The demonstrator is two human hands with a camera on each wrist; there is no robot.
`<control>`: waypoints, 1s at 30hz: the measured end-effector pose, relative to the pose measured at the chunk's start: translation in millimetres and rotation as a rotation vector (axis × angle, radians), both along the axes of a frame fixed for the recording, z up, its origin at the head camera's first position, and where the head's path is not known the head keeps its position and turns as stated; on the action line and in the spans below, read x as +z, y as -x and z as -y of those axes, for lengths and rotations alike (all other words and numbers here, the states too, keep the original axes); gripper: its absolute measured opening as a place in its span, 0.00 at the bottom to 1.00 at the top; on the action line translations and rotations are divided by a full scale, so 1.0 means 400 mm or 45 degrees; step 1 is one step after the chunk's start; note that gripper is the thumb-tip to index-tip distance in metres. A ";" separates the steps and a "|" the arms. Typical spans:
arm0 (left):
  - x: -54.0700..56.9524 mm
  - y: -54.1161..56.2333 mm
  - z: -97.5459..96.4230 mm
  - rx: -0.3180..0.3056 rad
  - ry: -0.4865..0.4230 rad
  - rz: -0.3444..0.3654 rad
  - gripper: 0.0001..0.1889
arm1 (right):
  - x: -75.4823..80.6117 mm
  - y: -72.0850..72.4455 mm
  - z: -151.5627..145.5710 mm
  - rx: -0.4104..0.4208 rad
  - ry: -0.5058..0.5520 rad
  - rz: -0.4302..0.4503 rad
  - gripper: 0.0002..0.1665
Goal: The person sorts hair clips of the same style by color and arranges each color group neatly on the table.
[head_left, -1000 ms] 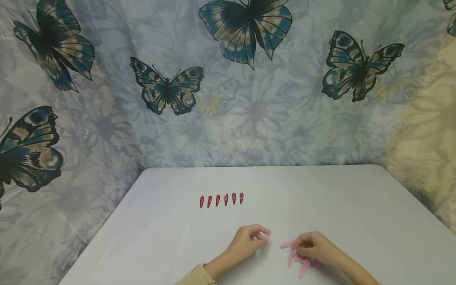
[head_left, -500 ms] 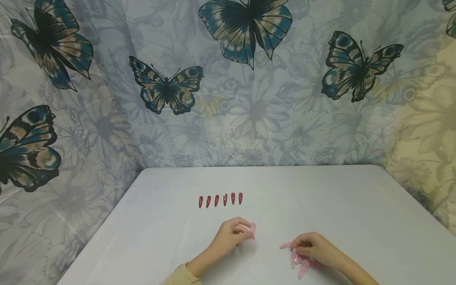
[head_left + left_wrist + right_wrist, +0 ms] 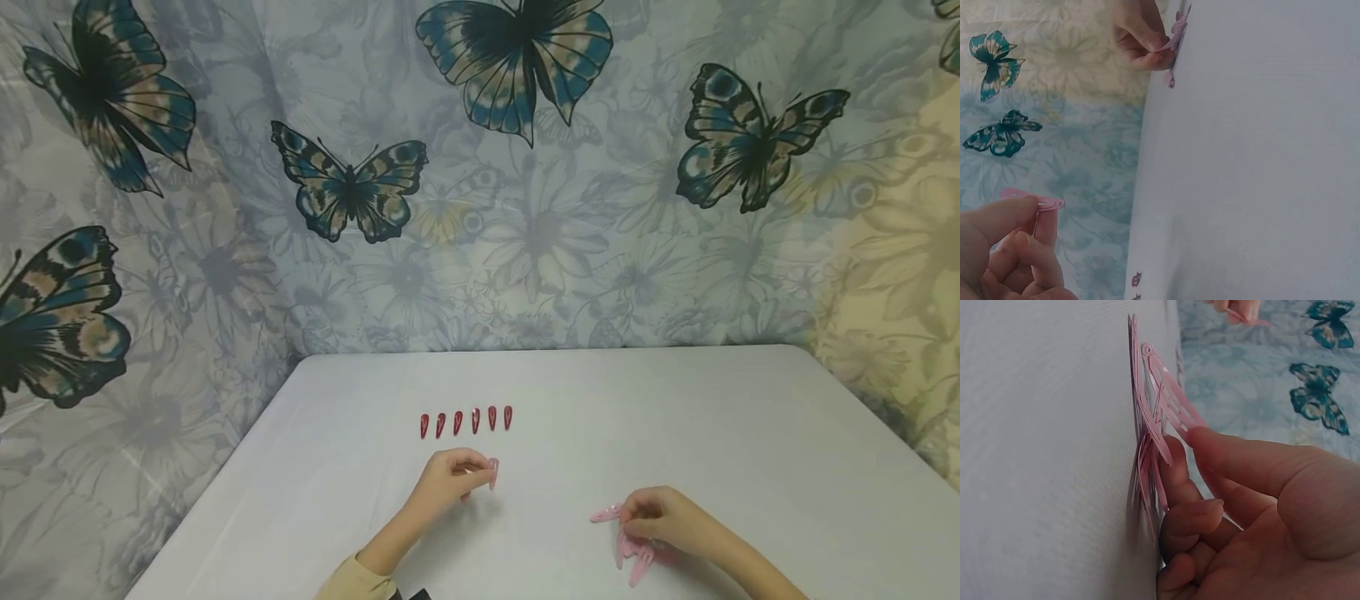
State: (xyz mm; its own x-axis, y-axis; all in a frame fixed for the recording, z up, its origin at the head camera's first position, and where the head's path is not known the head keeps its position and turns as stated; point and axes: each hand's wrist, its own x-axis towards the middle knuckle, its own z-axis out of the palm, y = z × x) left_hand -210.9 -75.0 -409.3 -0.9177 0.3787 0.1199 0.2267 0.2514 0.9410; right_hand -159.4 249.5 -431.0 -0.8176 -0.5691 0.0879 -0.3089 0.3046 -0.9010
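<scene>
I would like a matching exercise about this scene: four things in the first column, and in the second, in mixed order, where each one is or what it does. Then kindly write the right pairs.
Things
1. Red snap hair clips
2. Left hand
3. Right hand
4. Butterfly-print cloth

Places or states
A. At the cluster of pink snap clips
B. Hangs beyond the far edge of the white table
C. Lie side by side in a row
D. Holds a pink snap clip away from the cluster

Right pairs: 1-C, 2-D, 3-A, 4-B

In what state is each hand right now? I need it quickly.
Left hand: pinches one pink hair clip.
Right hand: pinches another pink clip, near more pink clips.
</scene>
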 end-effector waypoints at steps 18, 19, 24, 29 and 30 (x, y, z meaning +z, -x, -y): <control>0.034 0.035 0.070 0.135 0.020 0.081 0.12 | -0.010 0.000 -0.001 -0.027 0.005 -0.019 0.02; 0.036 0.039 0.076 0.150 0.026 0.080 0.12 | -0.008 0.000 -0.001 -0.030 0.004 -0.011 0.02; 0.031 0.059 0.104 0.186 0.068 0.052 0.11 | -0.002 -0.001 0.003 -0.048 0.003 -0.004 0.07; 0.042 0.059 0.123 0.197 0.138 -0.016 0.09 | 0.000 -0.003 0.008 -0.074 -0.030 0.002 0.04; 0.042 0.061 0.127 0.202 0.162 -0.033 0.09 | -0.001 -0.003 0.009 -0.078 -0.038 0.006 0.03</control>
